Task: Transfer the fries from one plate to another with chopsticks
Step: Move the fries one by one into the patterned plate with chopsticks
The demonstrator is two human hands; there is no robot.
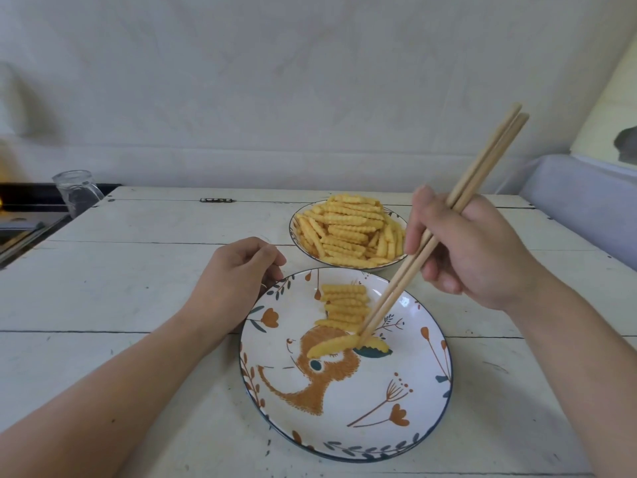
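Both forearms are bare to the frame's edge, with no sleeve showing. The left hand (238, 274) wears a thin ring on a finger at its near side. The right hand (475, 257) wears nothing visible.

The near plate (427, 401) and the far plate (293, 232) full of fries (348, 229) sit close together with only a thin strip of worktop (138, 270) between them, and the left hand (238, 270) rests at the near plate's far-left rim, so that side is blocked. The right hand (472, 250) and its chopsticks (431, 243) slant down over the gap and the near plate's middle, beside a row of fries (344, 305). The worktop is bare on the left up to a glass (77, 193) at the far-left corner, and bare along the near edge.
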